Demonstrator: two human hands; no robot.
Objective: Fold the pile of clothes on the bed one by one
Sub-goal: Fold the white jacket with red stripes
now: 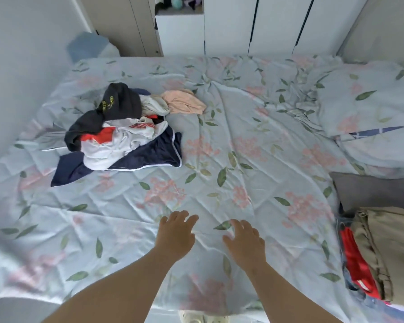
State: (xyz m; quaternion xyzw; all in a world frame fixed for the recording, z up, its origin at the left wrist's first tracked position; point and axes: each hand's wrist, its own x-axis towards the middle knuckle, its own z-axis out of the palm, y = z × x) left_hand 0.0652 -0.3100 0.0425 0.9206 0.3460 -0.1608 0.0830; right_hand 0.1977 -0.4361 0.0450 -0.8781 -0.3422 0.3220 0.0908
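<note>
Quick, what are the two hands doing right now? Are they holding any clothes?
Left hand: open, holding nothing, over the bed.
Right hand: open, holding nothing, over the bed.

We get soft, even daylight with a cool blue-grey cast, moderately bright; we can't tell which side it comes from. No hard shadows. We only see faint shading in the creases of the bedsheet [219, 148] and a thin dark fringe under the clothes pile [117, 136] at 10 o'clock. No glare: the white wardrobe doors [229, 26] at 12 hold grey-white. We see strong wide-angle bending, with bed edges bowed and wardrobe lines leaning outward. Sharpest mid-frame. Edges at 7–8 and 4–5 smear and the floral print blurs there. Left hand [176, 231] and right hand [245, 243] at 6 look slightly soft.
</note>
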